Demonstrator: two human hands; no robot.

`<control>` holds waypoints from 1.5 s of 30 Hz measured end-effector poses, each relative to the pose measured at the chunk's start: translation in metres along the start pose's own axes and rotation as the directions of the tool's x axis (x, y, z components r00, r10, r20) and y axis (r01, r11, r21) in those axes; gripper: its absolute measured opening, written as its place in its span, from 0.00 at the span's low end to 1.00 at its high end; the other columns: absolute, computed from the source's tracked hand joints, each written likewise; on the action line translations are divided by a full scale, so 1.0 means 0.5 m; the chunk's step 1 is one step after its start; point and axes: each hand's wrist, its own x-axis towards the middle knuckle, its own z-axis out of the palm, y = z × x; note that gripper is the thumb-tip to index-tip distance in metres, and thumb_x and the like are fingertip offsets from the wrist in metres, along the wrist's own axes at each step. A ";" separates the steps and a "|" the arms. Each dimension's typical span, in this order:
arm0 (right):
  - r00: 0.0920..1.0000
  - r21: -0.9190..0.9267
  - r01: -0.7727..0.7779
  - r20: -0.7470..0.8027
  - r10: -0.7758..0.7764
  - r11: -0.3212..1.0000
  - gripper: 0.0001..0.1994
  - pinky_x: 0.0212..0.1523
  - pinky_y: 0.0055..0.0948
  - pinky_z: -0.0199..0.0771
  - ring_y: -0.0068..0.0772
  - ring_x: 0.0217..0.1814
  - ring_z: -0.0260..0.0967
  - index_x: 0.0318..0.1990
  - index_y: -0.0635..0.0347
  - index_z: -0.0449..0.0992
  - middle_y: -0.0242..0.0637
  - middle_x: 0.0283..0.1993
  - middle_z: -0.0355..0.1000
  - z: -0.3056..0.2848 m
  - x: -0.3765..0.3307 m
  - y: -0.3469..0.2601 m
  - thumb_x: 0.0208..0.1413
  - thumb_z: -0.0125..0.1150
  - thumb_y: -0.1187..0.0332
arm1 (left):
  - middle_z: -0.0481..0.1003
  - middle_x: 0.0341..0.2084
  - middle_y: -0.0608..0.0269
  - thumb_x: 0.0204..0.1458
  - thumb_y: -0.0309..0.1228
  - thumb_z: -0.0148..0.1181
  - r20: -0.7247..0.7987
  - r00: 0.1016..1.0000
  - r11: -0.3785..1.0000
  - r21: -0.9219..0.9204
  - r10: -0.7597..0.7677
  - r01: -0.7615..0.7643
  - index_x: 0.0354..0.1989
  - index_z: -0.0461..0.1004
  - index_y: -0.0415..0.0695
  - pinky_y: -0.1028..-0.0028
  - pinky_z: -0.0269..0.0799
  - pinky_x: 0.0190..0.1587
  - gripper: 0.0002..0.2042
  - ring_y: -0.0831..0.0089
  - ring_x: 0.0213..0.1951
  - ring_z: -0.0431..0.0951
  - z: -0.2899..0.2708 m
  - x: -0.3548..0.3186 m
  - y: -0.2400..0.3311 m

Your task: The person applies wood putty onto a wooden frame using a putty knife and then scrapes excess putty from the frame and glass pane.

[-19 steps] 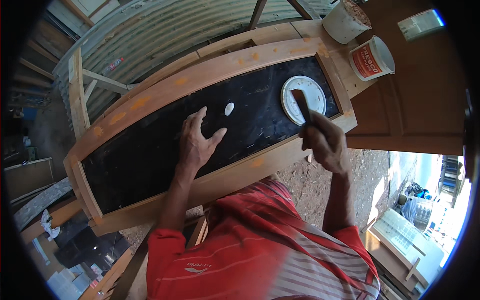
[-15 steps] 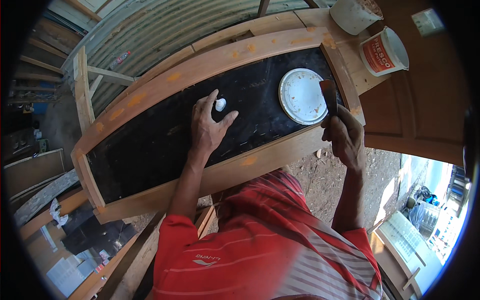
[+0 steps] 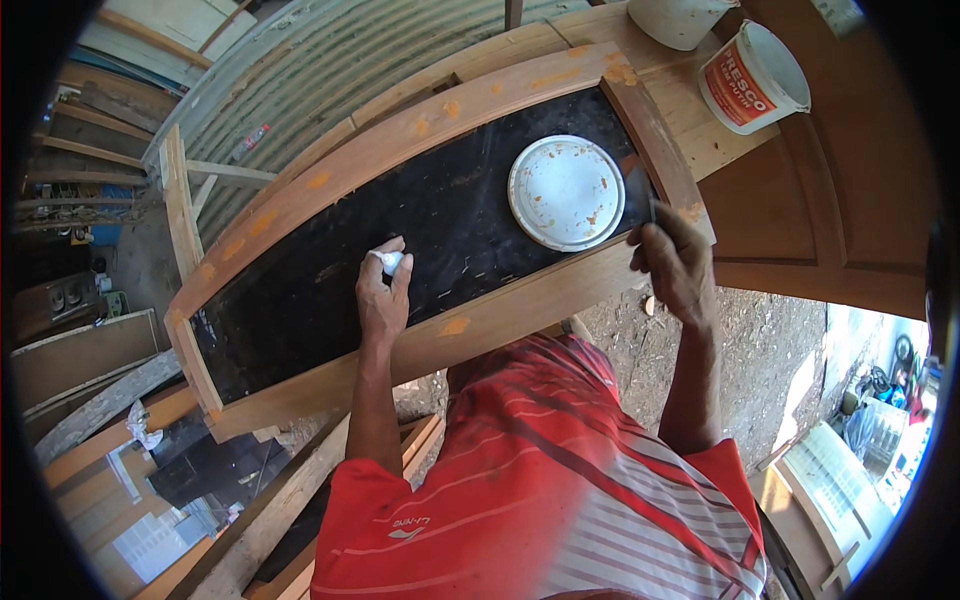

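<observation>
Between the thumb and fingers of my left hand (image 3: pixel 383 295) is a small white lump (image 3: pixel 388 261), its kind unclear. This hand is over the black panel (image 3: pixel 450 225) of a wooden frame (image 3: pixel 370 128) dotted with orange putty patches. My right hand (image 3: pixel 678 258) grips a putty knife (image 3: pixel 638 183), its dark blade pointing away beside a round white lid (image 3: pixel 566 192). Flecks of orange putty dot the lid, which lies on the right part of the panel. Fingers hide most of the knife's handle.
A white bucket with a red label (image 3: pixel 752 78) stands on boards at the far right, beside another pale bucket (image 3: pixel 678 22). Wooden door panels (image 3: pixel 790 220) lie to the right. Corrugated sheeting (image 3: pixel 330 80) runs behind the frame. Timber (image 3: pixel 280 510) lies at lower left.
My left hand has closed on the white lump and drawn it nearer and to the left. The putty knife has tilted and lowered slightly beside the lid. The view has shifted a little.
</observation>
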 end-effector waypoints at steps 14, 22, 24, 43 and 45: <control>0.978 0.125 0.124 -0.185 -0.099 0.984 0.20 0.35 0.23 0.74 0.20 0.33 0.74 0.64 0.72 0.77 0.35 0.40 0.80 -0.201 0.064 0.052 0.74 0.59 0.64 | 0.77 0.43 0.61 0.75 0.43 0.51 -0.190 0.967 0.947 -0.239 0.172 -0.215 0.61 0.77 0.37 0.75 0.75 0.42 0.22 0.76 0.42 0.76 0.203 0.039 0.267; 0.966 -0.164 0.111 -0.212 -0.145 0.980 0.19 0.36 0.23 0.76 0.19 0.33 0.74 0.62 0.70 0.80 0.31 0.35 0.78 -0.377 0.167 0.035 0.72 0.59 0.65 | 0.79 0.53 0.54 0.76 0.40 0.49 -0.088 0.990 0.815 -0.561 0.110 -0.141 0.61 0.75 0.32 0.73 0.82 0.45 0.21 0.73 0.47 0.81 0.460 0.021 0.418; 0.972 -0.101 0.100 -0.203 -0.118 0.990 0.19 0.37 0.24 0.77 0.19 0.34 0.75 0.63 0.69 0.79 0.32 0.36 0.79 -0.374 0.187 0.052 0.72 0.59 0.65 | 0.75 0.55 0.53 0.74 0.28 0.54 -0.027 0.996 0.775 -0.626 0.083 -0.081 0.62 0.72 0.31 0.69 0.81 0.51 0.15 0.68 0.52 0.79 0.482 0.002 0.422; 0.986 0.107 0.098 -0.148 -0.082 0.989 0.28 0.35 0.24 0.78 0.21 0.33 0.78 0.73 0.68 0.69 0.38 0.41 0.82 -0.227 0.254 0.104 0.75 0.59 0.57 | 0.78 0.56 0.48 0.68 0.24 0.61 -0.001 0.990 0.965 -0.224 0.141 -0.138 0.60 0.75 0.29 0.69 0.82 0.55 0.15 0.67 0.52 0.82 0.301 -0.018 0.305; 0.984 0.130 0.079 -0.171 -0.056 0.988 0.28 0.34 0.24 0.78 0.21 0.32 0.78 0.72 0.68 0.69 0.38 0.41 0.81 -0.207 0.247 0.098 0.75 0.59 0.56 | 0.82 0.48 0.47 0.61 0.22 0.70 -0.056 0.977 0.952 -0.222 0.204 -0.211 0.55 0.79 0.33 0.64 0.80 0.55 0.15 0.58 0.48 0.84 0.303 0.009 0.315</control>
